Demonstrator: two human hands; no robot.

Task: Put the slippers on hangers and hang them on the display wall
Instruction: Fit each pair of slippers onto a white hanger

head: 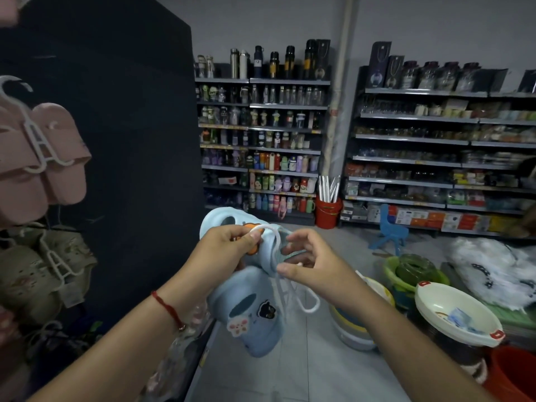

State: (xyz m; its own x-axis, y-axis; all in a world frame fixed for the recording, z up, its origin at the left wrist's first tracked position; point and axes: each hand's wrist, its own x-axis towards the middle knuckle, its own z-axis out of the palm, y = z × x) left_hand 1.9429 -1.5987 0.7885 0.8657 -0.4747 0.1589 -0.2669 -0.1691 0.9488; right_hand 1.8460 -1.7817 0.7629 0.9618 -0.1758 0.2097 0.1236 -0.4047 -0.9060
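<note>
Two light blue slippers with cartoon charms are in front of me: one [249, 314] hangs low, the other [220, 221] sits higher behind my fingers. A white plastic hanger [290, 288] threads between them. My left hand [229, 245] pinches the hanger's upper loop against the upper slipper. My right hand [307, 265] pinches the hanger's stem beside the slippers. The dark display wall [121, 140] stands to my left, with pink slippers [43, 161] and beige slippers [37, 277] hanging on white hangers.
Shelves of bottles [261, 140] and boxed goods [441, 158] line the back wall. A red bucket [328, 211] and blue child's chair [390, 230] stand on the floor. Stacked basins [455, 311], a green tub [414, 271] and white bags [493, 271] crowd the right.
</note>
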